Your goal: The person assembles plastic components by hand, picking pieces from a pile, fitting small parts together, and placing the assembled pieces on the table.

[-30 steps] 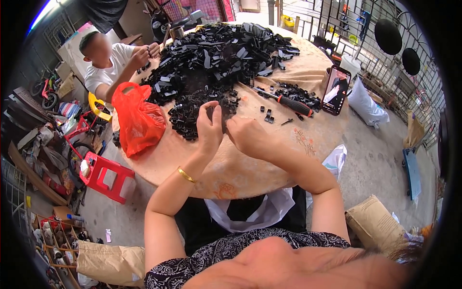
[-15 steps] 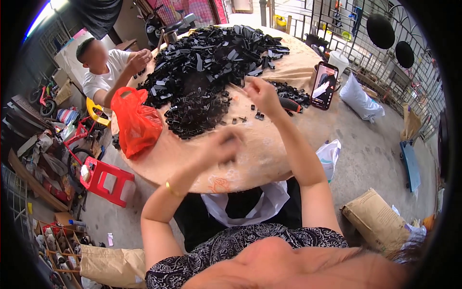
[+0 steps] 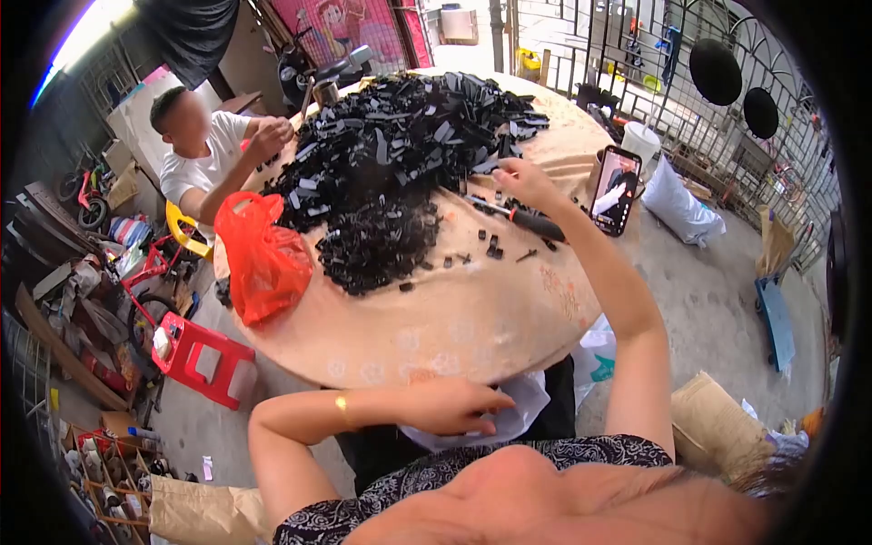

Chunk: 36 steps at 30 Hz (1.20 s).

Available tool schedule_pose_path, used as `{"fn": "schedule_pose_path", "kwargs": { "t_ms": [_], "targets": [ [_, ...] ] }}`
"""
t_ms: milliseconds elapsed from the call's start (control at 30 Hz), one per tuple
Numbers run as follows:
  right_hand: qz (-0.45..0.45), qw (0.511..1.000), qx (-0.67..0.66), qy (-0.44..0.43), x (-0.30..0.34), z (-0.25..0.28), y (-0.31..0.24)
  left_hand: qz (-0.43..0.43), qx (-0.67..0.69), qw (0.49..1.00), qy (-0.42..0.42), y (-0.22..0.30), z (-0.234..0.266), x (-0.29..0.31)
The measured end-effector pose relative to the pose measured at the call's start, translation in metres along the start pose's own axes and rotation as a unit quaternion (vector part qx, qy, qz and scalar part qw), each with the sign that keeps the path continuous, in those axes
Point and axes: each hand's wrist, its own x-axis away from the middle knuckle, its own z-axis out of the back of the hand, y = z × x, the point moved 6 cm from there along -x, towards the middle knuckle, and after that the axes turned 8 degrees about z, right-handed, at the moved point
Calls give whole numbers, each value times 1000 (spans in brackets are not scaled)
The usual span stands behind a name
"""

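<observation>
My left hand point(image 3: 459, 406) hovers over a white plastic bag point(image 3: 527, 400) between my lap and the table's near edge. Its fingers are stretched out, thumb apart, with nothing visible in them. Across the table my right hand point(image 3: 529, 184) reaches to the right edge of a large heap of black plastic pieces point(image 3: 391, 136). Its fingertips are pinched at a shiny black plastic piece point(image 3: 484, 168). Just below that hand lies a tool with a dark handle point(image 3: 536, 223) and a thin metal shaft. A smaller pile of small black parts point(image 3: 377, 250) sits nearer to me.
A cloth-covered round table point(image 3: 363, 336) carries everything. A red plastic bag point(image 3: 263, 263) stands at its left, a propped phone point(image 3: 615, 191) at its right. A co-worker point(image 3: 209, 145) sits at the far left, hands raised. A red stool point(image 3: 202, 354) stands on the floor.
My left hand has swung down from above the table to the white bag. My right hand has shifted slightly right, uncovering the tool's shaft. The whole view has tilted a little.
</observation>
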Motion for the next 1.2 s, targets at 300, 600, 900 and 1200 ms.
{"fn": "schedule_pose_path", "kwargs": {
  "t_ms": [300, 600, 900, 1200],
  "targets": [
    [-224, 964, -7, 146, -118, 3, 118, 317, -291, 611, 664, -231, 315, 79],
    [-319, 915, -129, 211, -170, -36, 214, 456, -95, 688, 556, -272, 374, 5],
    [-295, 954, 16, 43, -198, -99, 101, 418, 11, 738, 529, -312, 387, 3],
    [-244, 968, -56, 15, -194, -102, 115, 318, 22, 799, 510, -275, 386, -34]
  ]
}}
